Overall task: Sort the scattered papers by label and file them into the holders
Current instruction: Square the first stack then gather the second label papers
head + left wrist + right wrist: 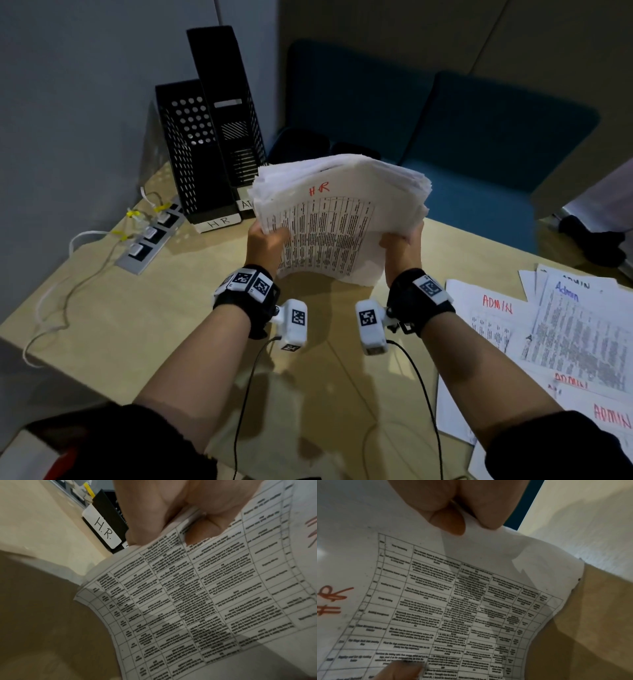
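Both hands hold one thick stack of papers [339, 212] up off the counter [144, 308], bowed so the middle arches upward. Top sheet is a printed table with "HR" in red at its head. Left hand [265, 240] grips the stack's left edge, thumb on top, fingers curled under – grip closed on the papers. Right hand [402, 246] does the same on the right edge, thumb [450, 520] pressed onto the top sheet, grip closed on the same stack.

Stack sits in the air just in front of two black mesh file holders at the back-left of the counter. Nearer HR holder [191, 154] has a white "H.R." tag at its base; the taller holder [229, 102] behind it has a tag partly hidden by the stack, reading "A…".

Loose ADMIN sheets [565, 335] lie spread on the counter at right – red and blue lettering. Power strip [150, 236] with white cables set in the counter at left. Blue sofa [462, 137] beyond.
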